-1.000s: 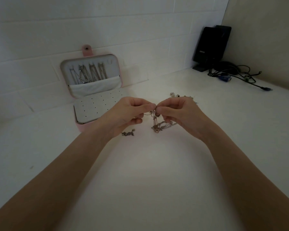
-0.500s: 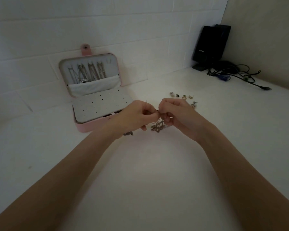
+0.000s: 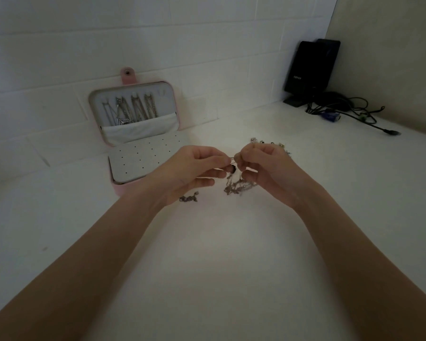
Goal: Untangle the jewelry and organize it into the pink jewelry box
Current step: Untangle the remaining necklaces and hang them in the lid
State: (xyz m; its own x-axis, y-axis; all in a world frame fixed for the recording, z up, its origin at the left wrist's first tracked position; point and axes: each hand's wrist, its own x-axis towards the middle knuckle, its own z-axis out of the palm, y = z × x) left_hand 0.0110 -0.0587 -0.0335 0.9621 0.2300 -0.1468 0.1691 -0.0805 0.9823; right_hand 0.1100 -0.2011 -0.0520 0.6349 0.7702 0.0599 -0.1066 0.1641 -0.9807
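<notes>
Head view: dim white counter, tiled wall, perhaps cables.

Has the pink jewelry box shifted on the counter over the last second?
No. The pink jewelry box leans on the same wall tiles; only the head camera's framing wobbled.

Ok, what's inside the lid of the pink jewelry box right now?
In the lid of the pink jewelry box, several silvery chains hang from a row of hooks. Their lower ends drop behind the white pocket, so what the pocket holds is hidden.
</notes>
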